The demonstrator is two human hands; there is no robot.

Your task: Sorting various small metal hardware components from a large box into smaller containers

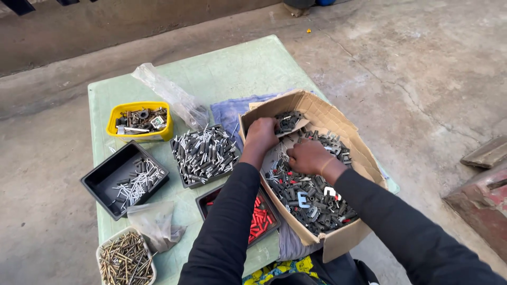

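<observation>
A pale green table (222,71) is carrying everything, standing on a bare concrete floor (422,68) that is stretching away beyond and to the right of the hands. A torn-open cardboard box (322,113) is sitting under both hands, resting on a bluish cloth (229,113) and holding a heap of small dark grey parts (311,195). The left hand (261,134) is reaching into the far end of the box, fingers curled down over a cluster of the parts by a folded flap; whether it is gripping any is hidden. The right hand (309,157) is lying just beside it, nearer the person, knuckles up and fingers bent into the pile, its hold likewise impossible to tell. Left of the left hand a tray of grey pins (205,154) is sitting, and further left a black tray (105,177) with a few pale pins. Beyond that a yellow tub (138,136) is holding mixed hardware. Under the left forearm a tray of red plugs (260,219) is showing, and nearest the person on the left a white tub of brass screws (125,259).
</observation>
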